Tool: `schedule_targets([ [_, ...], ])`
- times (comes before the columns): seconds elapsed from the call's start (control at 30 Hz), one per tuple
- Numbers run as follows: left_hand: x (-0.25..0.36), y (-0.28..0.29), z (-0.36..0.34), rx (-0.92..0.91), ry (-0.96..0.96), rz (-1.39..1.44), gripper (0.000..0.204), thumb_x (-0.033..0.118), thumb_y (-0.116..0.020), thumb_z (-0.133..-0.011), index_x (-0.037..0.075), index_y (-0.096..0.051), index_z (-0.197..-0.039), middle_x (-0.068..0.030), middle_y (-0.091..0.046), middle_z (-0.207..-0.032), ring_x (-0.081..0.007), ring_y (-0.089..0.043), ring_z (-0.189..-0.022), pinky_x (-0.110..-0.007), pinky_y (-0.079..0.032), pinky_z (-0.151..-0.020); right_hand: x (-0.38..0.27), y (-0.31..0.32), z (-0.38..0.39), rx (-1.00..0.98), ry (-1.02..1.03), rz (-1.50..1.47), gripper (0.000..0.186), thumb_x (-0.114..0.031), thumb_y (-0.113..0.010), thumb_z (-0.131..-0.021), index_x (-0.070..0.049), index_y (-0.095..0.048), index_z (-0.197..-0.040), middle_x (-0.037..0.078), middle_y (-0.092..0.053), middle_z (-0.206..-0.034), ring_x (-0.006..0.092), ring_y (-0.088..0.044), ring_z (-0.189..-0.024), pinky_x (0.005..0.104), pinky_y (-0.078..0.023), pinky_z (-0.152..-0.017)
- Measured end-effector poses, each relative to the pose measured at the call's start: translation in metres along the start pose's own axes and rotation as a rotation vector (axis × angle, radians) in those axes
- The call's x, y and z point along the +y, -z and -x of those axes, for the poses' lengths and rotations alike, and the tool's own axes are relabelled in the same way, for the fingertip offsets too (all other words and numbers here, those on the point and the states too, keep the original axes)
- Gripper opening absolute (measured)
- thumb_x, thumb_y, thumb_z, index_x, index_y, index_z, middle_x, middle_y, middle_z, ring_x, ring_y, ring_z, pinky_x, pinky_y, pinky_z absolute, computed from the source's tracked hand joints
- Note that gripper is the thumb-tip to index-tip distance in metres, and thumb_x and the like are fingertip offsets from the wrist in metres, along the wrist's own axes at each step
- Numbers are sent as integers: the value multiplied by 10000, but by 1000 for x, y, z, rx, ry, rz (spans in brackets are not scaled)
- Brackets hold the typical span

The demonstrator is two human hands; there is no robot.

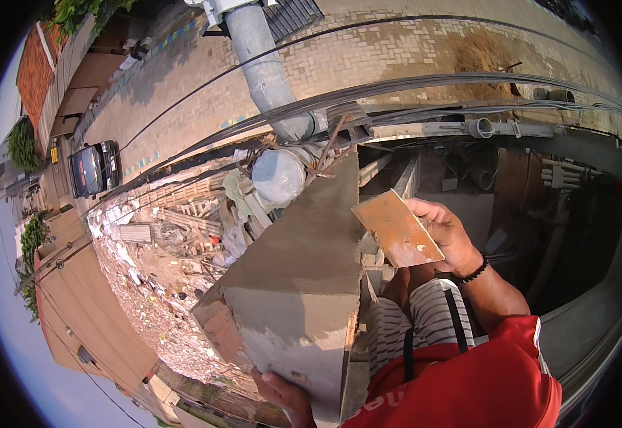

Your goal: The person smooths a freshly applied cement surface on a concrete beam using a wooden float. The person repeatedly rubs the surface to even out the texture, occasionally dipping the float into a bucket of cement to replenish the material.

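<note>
My right hand, with a dark beaded band at the wrist, grips a thin rectangular orange-brown board by its right edge. The board has pale edges and a small chipped spot near one corner; whether it is wood or tile I cannot tell. It is tilted above the inner edge of a wall smoothed with grey plaster, apart from its surface. Low in the view, my left hand lies against the lighter lower part of that wall, fingers stretched out and partly hidden at its side.
A white-topped bucket stands at the wall's far end, beside rods and scraps. Black cables cross in front of a grey pole. Rubble lies far below on the left; a dark car stands on the paved street.
</note>
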State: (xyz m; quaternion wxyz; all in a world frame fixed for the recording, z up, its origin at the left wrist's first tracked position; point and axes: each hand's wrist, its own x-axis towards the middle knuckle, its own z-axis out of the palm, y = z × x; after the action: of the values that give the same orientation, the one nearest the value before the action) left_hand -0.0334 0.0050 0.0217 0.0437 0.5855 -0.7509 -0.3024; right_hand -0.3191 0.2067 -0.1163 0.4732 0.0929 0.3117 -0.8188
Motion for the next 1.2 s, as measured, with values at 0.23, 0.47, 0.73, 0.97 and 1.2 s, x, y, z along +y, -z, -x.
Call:
schedule_targets([
  [0.23,0,2,5,2,53,42,800,641,-313,-986,-84,-456,-1295,-220,-562,-1133,-298,-563,-1022,-424,-464,-873,-29,-29,-9,-87,-114,127,424,-166,-602,-992,40,-536,-1356,83,-663,-1213,111,-626,-1063,267,-497,-927],
  [0.47,-4,9,5,-8,28,-85,841,670,-297,-978,-92,-472,-1289,-231,-573,-1116,-305,-575,-1010,-427,-467,-871,-63,-56,-21,-169,-207,331,396,-142,-599,-995,39,-557,-1345,57,-676,-1156,73,-605,-1006,240,-497,-869],
  [0.73,-9,0,0,91,-93,-81,722,598,-329,-1003,-94,-532,-1029,-220,-550,-874,-338,-548,-818,-444,-442,-717,-78,-84,-20,-207,-309,438,386,-150,-590,-1002,24,-564,-1346,60,-697,-1045,72,-625,-878,230,-523,-721],
  [0.97,-4,7,1,-18,-31,-118,798,636,-319,-996,-105,-515,-1219,-231,-592,-1057,-330,-580,-981,-434,-467,-852,-79,-95,-12,-185,-241,488,418,-157,-613,-987,38,-549,-1352,112,-672,-1162,116,-640,-977,273,-534,-849],
  [1.2,-11,-4,-3,88,-185,-186,568,459,-333,-1017,-65,-548,-971,-232,-505,-820,-432,-496,-764,-498,-381,-694,-71,-108,3,-177,-174,375,493,-162,-644,-967,43,-499,-1391,142,-648,-1245,152,-646,-1061,301,-524,-913],
])
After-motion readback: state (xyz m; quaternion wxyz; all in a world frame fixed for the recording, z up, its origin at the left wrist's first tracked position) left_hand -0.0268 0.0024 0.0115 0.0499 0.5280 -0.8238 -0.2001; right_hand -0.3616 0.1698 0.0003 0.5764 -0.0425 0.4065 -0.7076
